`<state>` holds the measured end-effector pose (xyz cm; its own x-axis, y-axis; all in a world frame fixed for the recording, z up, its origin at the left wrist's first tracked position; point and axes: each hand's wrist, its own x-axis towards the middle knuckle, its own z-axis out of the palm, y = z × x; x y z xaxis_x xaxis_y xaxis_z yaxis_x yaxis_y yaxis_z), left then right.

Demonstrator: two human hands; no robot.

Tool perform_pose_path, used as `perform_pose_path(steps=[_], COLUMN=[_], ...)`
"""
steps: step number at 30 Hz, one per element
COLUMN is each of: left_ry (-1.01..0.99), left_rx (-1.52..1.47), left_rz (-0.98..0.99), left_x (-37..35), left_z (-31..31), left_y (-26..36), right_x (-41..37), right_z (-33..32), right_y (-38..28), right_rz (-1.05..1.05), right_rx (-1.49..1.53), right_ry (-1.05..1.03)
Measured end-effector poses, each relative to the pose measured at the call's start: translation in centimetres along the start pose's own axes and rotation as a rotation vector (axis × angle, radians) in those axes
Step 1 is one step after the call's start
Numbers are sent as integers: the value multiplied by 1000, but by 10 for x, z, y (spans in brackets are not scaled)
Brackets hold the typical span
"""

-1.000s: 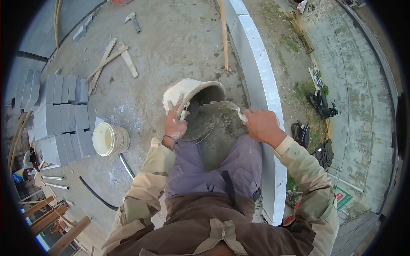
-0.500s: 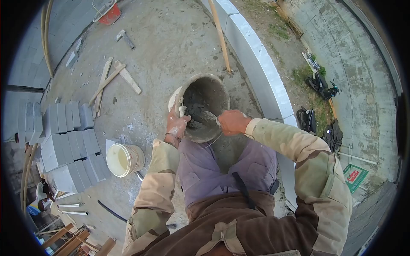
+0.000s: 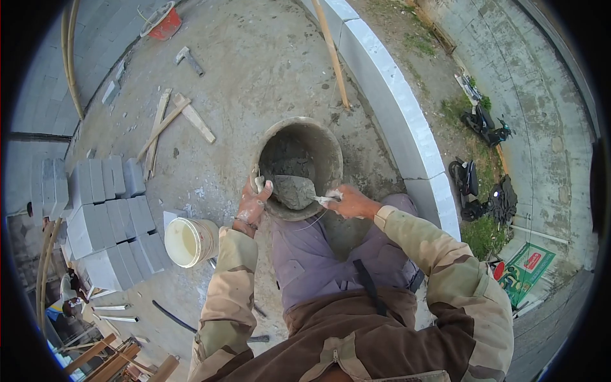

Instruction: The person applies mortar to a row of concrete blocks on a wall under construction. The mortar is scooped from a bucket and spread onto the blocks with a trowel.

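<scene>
A mortar-caked bucket [image 3: 332, 143] stands tilted between my knees, its mouth toward me and wet grey mortar inside. My left hand [image 3: 252, 202] is closed on the bucket's left rim, beside a pale knob-like piece [image 3: 259, 182] whose kind I cannot make out. In my right hand [image 3: 349, 202] is the handle of a trowel, and a heap of mortar [image 3: 294, 192] covers its blade over the near side of the bucket's mouth. The bucket's thin wire handle [image 3: 312, 223] hangs on the near side.
To the left are a white pail [image 3: 208, 240] and stacked grey blocks [image 3: 121, 219]. Farther off lie wood strips [image 3: 162, 127], a hammer [image 3: 189, 61] and a red bucket [image 3: 164, 24]. A low block wall [image 3: 388, 83] curves along the right, with a leaning pole [image 3: 332, 54].
The trowel has come up from inside the bucket with mortar on its blade. My right hand has moved slightly down and right; my left hand stays at the rim.
</scene>
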<state>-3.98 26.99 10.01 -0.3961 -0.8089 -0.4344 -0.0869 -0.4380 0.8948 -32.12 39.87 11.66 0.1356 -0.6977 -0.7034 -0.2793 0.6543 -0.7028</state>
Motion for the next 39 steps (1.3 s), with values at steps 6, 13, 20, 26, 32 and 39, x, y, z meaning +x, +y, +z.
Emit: perform_pose_path(steps=[6, 13, 20, 26, 32, 39], left_ry=[56, 115, 76, 184, 403, 476], left_rx=[-423, -803, -835, -740, -503, -293], left_rz=[-59, -177, -265, -399, -348, -397], left_x=[-16, -26, -12, -2, 18, 27], left_z=[-13, -14, 32, 96, 104, 90], left_y=[3, -54, -61, -59, -81, -69], right_x=[-26, 3, -85, -186, -227, -171], right_z=[1, 20, -46, -195, -293, -254], right_y=[20, 6, -13, 77, 247, 469], right_rz=[-228, -293, -260, -431, -192, -65], right_rx=[205, 316, 588, 478, 492, 1310], right_ry=[-13, 97, 24, 295, 782, 620])
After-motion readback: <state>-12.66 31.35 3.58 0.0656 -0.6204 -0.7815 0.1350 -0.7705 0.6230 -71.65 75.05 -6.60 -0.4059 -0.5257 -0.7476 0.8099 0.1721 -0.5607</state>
